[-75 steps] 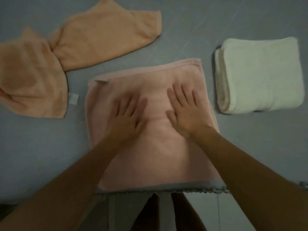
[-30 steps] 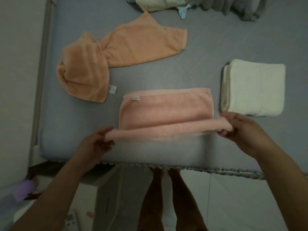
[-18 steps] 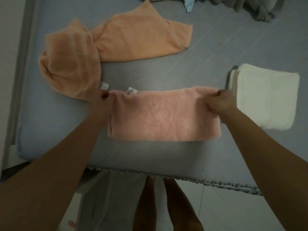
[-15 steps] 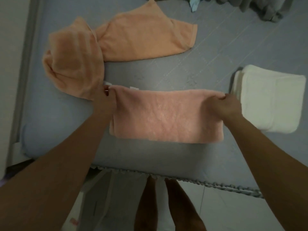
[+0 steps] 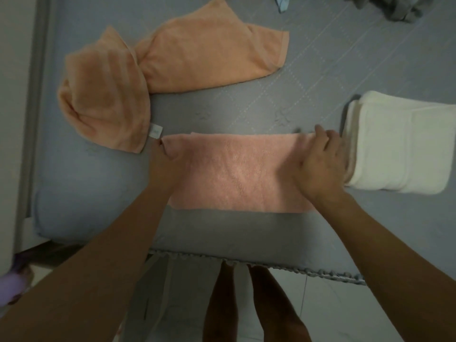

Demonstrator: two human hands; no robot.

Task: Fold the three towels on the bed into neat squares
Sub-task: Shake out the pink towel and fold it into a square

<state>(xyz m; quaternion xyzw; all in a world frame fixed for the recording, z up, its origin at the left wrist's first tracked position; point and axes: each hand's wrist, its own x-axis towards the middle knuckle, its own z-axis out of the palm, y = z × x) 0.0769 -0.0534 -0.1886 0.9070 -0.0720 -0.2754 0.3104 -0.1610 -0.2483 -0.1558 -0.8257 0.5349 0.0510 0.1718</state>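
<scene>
A pink towel (image 5: 237,171) lies folded into a wide strip near the bed's front edge. My left hand (image 5: 164,164) pinches its upper left corner. My right hand (image 5: 320,164) lies palm down on its right end, with the fingers loose and reaching the top edge. Spread out and crumpled at the back left is an orange towel (image 5: 172,60), whose white tag sits close to my left hand. A white towel (image 5: 399,149) sits folded in a thick square at the right, touching my right hand's side.
The grey bed sheet (image 5: 308,77) covers the mattress, whose front edge has a ruffled trim (image 5: 296,270). A grey garment pile (image 5: 399,8) lies at the back right. A wall runs along the left. My bare legs (image 5: 246,304) stand on the tiled floor below.
The pink towel's near edge was lifted and folded away from me, turning the square into a strip. My right hand has since loosened and flattened on the right end.
</scene>
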